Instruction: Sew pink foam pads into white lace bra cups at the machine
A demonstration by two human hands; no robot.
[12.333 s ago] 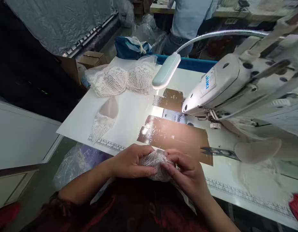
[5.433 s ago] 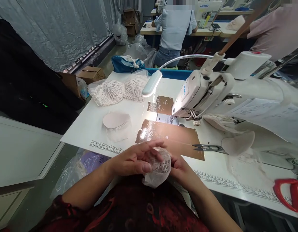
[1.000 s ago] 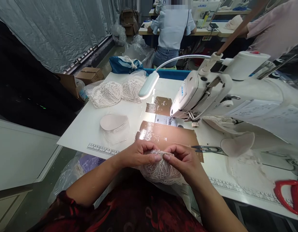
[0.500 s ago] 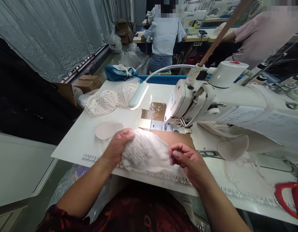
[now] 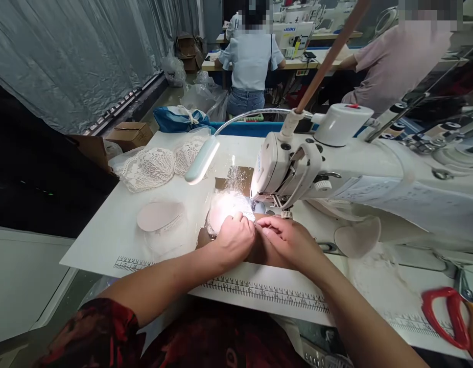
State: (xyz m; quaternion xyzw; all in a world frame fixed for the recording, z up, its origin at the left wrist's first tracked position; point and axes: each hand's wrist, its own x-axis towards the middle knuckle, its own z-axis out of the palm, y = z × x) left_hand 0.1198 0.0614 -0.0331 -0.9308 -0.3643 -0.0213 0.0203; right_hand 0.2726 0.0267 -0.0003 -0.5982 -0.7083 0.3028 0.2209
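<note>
A white lace bra cup (image 5: pixel 223 207) lies under the bright lamp, its right edge close to the needle area of the white sewing machine (image 5: pixel 273 163). My left hand (image 5: pixel 236 237) is closed on the cup's near edge with fingers curled. Just to the right, my right hand (image 5: pixel 288 237) pinches the cup's edge at the corner nearest the presser foot. The fingertips of both hands almost meet. Glare washes out part of the lace, and the edge between my fingers is mostly hidden.
Beige cup pads (image 5: pixel 160 217) with sheer fabric lie at the left, lace cups (image 5: pixel 148 168) behind them. A lamp (image 5: pixel 203 159) hangs over the table. Red-handled scissors (image 5: pixel 447 312) lie at the right front. Another pad (image 5: pixel 359 237) sits beside the machine. Two people work beyond.
Both hands have carried the lace cup from the table's front edge forward to the machine's needle area. My left hand moved right, closer to my right hand.
</note>
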